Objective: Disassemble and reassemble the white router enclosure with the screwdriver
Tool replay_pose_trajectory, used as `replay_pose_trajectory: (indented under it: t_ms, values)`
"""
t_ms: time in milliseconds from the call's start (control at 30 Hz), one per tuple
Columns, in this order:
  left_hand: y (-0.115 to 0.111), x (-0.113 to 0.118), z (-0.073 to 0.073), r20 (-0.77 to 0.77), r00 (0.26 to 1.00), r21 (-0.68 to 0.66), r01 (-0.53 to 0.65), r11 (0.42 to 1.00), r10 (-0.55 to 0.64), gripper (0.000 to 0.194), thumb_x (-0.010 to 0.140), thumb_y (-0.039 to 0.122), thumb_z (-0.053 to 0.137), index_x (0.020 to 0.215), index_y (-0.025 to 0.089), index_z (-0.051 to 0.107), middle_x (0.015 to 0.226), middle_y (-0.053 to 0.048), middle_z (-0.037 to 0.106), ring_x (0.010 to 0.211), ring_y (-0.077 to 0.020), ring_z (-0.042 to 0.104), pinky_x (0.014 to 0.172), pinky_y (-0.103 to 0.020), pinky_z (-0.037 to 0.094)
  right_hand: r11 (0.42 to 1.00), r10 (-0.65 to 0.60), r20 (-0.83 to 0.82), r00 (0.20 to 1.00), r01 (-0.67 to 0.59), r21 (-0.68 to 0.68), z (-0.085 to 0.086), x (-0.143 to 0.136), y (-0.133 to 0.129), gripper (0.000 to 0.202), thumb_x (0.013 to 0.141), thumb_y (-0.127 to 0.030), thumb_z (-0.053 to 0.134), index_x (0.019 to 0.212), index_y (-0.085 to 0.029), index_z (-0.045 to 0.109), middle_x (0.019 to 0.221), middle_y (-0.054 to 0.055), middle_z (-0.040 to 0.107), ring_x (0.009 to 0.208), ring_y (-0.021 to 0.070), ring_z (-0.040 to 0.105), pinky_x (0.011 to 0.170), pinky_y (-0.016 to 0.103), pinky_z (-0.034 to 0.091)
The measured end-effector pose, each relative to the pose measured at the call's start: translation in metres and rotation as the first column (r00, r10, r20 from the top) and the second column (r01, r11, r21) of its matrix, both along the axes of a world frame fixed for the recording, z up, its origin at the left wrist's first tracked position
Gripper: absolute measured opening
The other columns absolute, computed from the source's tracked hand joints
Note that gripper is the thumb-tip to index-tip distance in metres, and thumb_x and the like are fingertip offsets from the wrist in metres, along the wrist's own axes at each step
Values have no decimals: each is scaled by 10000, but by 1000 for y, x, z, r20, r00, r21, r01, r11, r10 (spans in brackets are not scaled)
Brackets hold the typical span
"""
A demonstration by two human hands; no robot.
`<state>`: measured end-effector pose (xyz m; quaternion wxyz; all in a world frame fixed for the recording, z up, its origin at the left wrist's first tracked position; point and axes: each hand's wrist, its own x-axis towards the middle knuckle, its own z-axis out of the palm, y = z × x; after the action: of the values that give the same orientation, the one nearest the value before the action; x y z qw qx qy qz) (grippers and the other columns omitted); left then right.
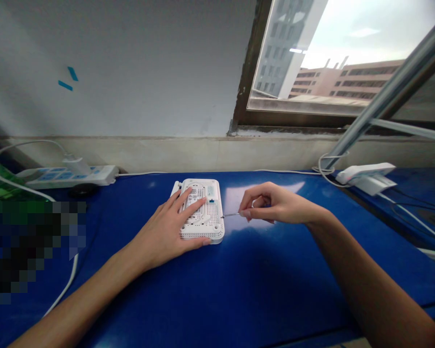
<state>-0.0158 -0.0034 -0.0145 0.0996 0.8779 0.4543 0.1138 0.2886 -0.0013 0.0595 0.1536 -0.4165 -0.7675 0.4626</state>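
Note:
A white router [213, 223] with rows of vent holes and a printed label lies flat on the blue table. A stubby white antenna or hinge shows at its far left corner. My left hand [172, 224] rests on it with fingers spread over the top and the thumb along the near edge. My right hand [268, 203] is closed in a pinch around a thin metal tool [231, 214], perhaps a screwdriver. The tool's dark tip reaches the router's right edge. Its grip end is hidden in my fingers.
A white power strip [105, 175] with a plugged-in adapter stands at the back left beside a dark round object [82, 190]. At the back right are another white power strip [366, 171] and a metal pole [380, 96]. White cables [70, 275] cross the table's left side.

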Motion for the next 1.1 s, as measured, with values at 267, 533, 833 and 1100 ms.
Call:
replay_pose_trajectory:
  t_ms: [267,533,833,1100]
  values:
    - [1,0,-1,8,1000,0,-5,1000,5,902,808,808,571,1575,435,279,1705,-57,109,1522,-434,197,1178,-635,281,999,19,64,998,-17,-32,-3,-9,-2,258,854,-396,709,917,-146,725,731,21,701,489,79,522,438,185,384]
    - [0,0,-1,6,1000,-5,-6,1000,6,906,805,816,567,1575,433,281,1707,-52,100,1522,-437,193,1174,-636,289,997,55,101,993,-60,46,-9,-16,-1,209,883,-345,691,930,-148,741,649,-10,668,500,82,535,502,196,408]
    - [-1,2,2,-9,1000,-24,-17,1000,17,914,801,824,561,1577,439,269,1708,-39,87,1531,-430,164,1181,-631,280,968,25,155,988,-62,245,-12,-20,-3,167,883,-317,708,943,-187,792,820,16,756,652,113,603,610,223,432]
    - [-2,2,2,-20,1000,-9,-23,1000,22,926,790,842,554,1574,424,293,1706,-49,100,1533,-413,172,1192,-602,286,956,111,190,975,-157,247,-9,-11,-2,206,890,-305,707,1045,-204,797,945,38,787,760,145,663,681,245,476]
